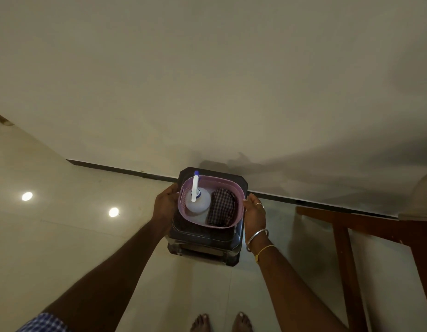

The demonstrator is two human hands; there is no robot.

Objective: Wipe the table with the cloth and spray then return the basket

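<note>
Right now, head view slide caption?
Left hand and right hand hold pink basket with spray bottle, checked cloth, over dark stool.

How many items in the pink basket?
2: spray bottle in the left half of the basket, folded checked cloth in the right half. Anything under them would be hidden.

One view here, riding on the person's head, looking forward and steeply down. The wide lens bows the skirting line [111, 167] and takes in the pale wall [207, 68] above and the glossy floor [63, 248] below. Both forearms run away from the lens to mid-frame, where the left hand [164, 207] and right hand [254, 216] flank the basket [213, 179] on the dark stool [203, 240], at arm's reach. Bare feet [200, 322] sit at the bottom edge, right under the camera.
</note>
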